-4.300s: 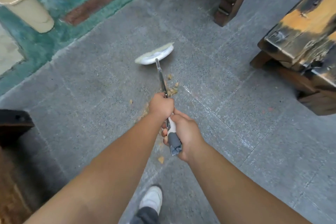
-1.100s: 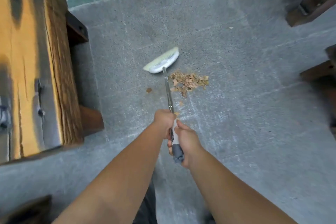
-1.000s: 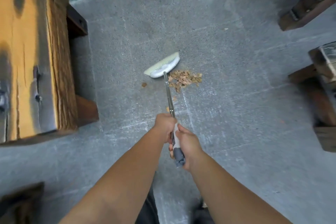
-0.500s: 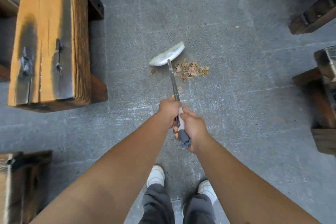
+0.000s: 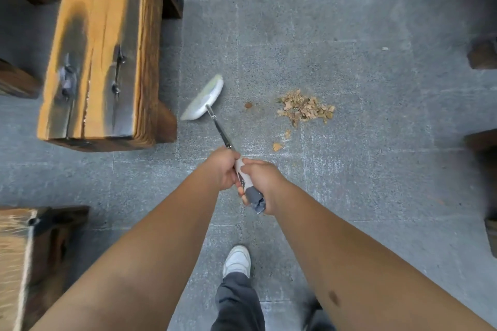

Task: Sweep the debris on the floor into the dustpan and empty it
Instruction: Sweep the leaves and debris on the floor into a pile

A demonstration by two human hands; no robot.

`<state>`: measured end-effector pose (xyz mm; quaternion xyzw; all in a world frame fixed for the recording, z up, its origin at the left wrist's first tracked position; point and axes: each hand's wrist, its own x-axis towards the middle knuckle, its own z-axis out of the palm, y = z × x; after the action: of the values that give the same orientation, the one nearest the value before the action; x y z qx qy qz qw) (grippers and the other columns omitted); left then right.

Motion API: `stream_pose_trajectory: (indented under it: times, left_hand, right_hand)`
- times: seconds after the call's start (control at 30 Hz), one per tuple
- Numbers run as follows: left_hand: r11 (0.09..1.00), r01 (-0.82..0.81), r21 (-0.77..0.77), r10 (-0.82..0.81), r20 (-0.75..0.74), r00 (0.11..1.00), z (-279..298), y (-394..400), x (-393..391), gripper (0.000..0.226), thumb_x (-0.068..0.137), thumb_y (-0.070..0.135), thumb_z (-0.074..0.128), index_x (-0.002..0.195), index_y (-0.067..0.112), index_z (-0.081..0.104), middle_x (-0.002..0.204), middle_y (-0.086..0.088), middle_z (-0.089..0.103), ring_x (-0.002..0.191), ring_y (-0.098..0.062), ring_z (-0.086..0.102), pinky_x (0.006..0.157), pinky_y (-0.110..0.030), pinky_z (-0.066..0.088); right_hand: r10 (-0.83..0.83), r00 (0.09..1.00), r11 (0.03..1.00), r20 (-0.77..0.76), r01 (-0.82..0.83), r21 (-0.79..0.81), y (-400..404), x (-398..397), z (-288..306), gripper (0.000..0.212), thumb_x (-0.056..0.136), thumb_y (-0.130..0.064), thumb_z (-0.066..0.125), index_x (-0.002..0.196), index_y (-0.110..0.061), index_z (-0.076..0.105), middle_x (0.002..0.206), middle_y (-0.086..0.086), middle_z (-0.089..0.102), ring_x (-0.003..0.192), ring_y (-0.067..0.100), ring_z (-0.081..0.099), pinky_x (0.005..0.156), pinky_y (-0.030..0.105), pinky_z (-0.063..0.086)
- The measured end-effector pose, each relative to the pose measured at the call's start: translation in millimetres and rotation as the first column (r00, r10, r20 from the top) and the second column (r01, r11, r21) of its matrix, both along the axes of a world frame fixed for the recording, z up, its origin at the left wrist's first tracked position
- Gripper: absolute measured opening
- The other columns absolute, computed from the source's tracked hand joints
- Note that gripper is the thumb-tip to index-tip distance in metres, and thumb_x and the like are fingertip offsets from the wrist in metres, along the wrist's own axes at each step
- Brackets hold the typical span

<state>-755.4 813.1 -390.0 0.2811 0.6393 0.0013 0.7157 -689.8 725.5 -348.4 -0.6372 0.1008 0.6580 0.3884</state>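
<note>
Both hands grip a broom's handle: my left hand (image 5: 222, 168) higher on the shaft, my right hand (image 5: 262, 183) lower on the white and grey grip. The metal shaft runs up and left to the white broom head (image 5: 205, 99), which rests near the foot of a wooden bench. A small pile of brown debris (image 5: 305, 107) lies on the grey floor to the right of the head, apart from it. Three loose crumbs, among them one (image 5: 248, 105) between head and pile, lie nearby. No dustpan is in view.
A thick wooden bench (image 5: 99, 48) stands at the left, close to the broom head. Another wooden piece (image 5: 32, 258) sits at the lower left, and dark furniture legs (image 5: 482, 54) line the right edge. My white shoe (image 5: 237, 260) is on the grey stone floor (image 5: 376, 183) below my hands.
The broom head has swung left, away from the debris pile and toward the bench foot. The view has shifted, so the pile now sits further right.
</note>
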Motion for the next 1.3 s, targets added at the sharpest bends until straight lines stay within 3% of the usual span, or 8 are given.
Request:
stream_pose_trajectory:
  times: [0.1,0.17,0.27,0.4,0.67,0.77,1.07,1.3]
  left_hand:
    - [1.000,-0.014,-0.011,0.015,0.021,1.000,-14.8,-14.0,29.7,0.052,0.099,0.011,0.046,0.146,0.020,0.025,0.119,-0.011,0.059,0.069,-0.019,0.058,0.046,-0.029,0.053]
    - [1.000,-0.015,0.009,0.015,0.007,1.000,-22.9,-26.4,53.8,0.059,0.097,0.006,0.049,0.148,0.018,0.023,0.133,-0.011,0.053,0.077,-0.021,0.061,0.054,-0.035,0.056]
    - [0.999,-0.030,0.034,0.030,0.003,1.000,-34.5,-61.5,112.7,0.025,0.095,0.002,0.050,0.119,0.009,0.047,0.125,-0.021,0.057,0.082,-0.027,0.062,0.062,-0.042,0.058]
    - [0.995,-0.101,0.012,0.100,0.036,0.994,-37.0,-112.8,190.1,0.063,0.096,0.004,0.050,0.149,0.021,0.021,0.119,-0.015,0.058,0.080,-0.025,0.066,0.062,-0.040,0.060]
    - [0.989,-0.145,-0.028,0.147,0.149,0.978,-22.3,-243.5,348.2,0.042,0.095,0.002,0.047,0.134,0.012,0.036,0.107,-0.016,0.059,0.073,-0.023,0.062,0.053,-0.040,0.060]
    - [0.984,-0.168,-0.054,0.175,0.174,0.969,-6.9,-270.8,382.7,0.066,0.094,0.000,0.050,0.148,0.021,0.020,0.122,-0.016,0.056,0.078,-0.024,0.065,0.053,-0.038,0.060]
    - [0.954,-0.294,0.057,0.290,0.072,0.954,21.5,-281.7,332.8,0.024,0.092,0.002,0.049,0.115,-0.005,0.053,0.086,-0.015,0.059,0.066,-0.023,0.062,0.047,-0.030,0.055]
    - [0.874,-0.483,-0.055,0.484,0.008,0.875,21.1,-306.0,208.2,0.015,0.094,0.018,0.051,0.097,0.004,0.052,0.073,-0.010,0.057,0.066,-0.022,0.059,0.055,-0.031,0.053]
  right_hand:
    - [0.084,0.996,0.996,0.024,-0.084,0.000,-16.5,32.8,-10.9,0.033,0.097,-0.013,0.048,0.125,-0.028,0.057,0.068,0.016,0.058,0.045,0.021,0.052,0.044,0.027,0.042]
    - [0.143,0.989,0.990,0.038,-0.143,-0.015,-28.9,61.8,-16.0,0.034,0.098,-0.014,0.047,0.128,-0.028,0.057,0.073,0.017,0.059,0.046,0.021,0.052,0.043,0.025,0.043]
    - [0.243,0.968,0.970,0.064,-0.242,-0.031,-59.6,130.0,-25.4,0.033,0.099,-0.017,0.047,0.127,-0.030,0.058,0.082,0.019,0.060,0.051,0.022,0.053,0.046,0.027,0.044]
    - [0.325,0.940,0.946,0.105,-0.325,-0.010,-108.7,213.3,-20.3,0.026,0.100,-0.020,0.047,0.123,-0.026,0.057,0.086,0.019,0.060,0.051,0.019,0.052,0.040,0.023,0.043]
    - [0.375,0.911,0.927,0.170,-0.371,-0.059,-233.2,371.0,4.9,0.022,0.099,-0.022,0.050,0.118,-0.027,0.061,0.079,0.017,0.061,0.047,0.018,0.054,0.040,0.022,0.044]
    - [0.349,0.923,0.937,0.160,-0.349,-0.028,-261.1,409.4,15.1,0.026,0.097,-0.018,0.053,0.121,-0.025,0.062,0.079,0.019,0.061,0.043,0.018,0.054,0.039,0.020,0.044]
    - [0.515,0.844,0.847,0.148,-0.528,0.065,-258.0,371.1,44.3,0.035,0.096,-0.017,0.056,0.129,-0.027,0.055,0.081,0.018,0.064,0.048,0.019,0.057,0.042,0.023,0.046]
    - [0.524,0.851,0.844,0.036,-0.524,0.117,-296.6,252.2,52.7,0.042,0.091,-0.009,0.060,0.128,-0.028,0.054,0.073,0.013,0.060,0.048,0.016,0.054,0.041,0.024,0.044]
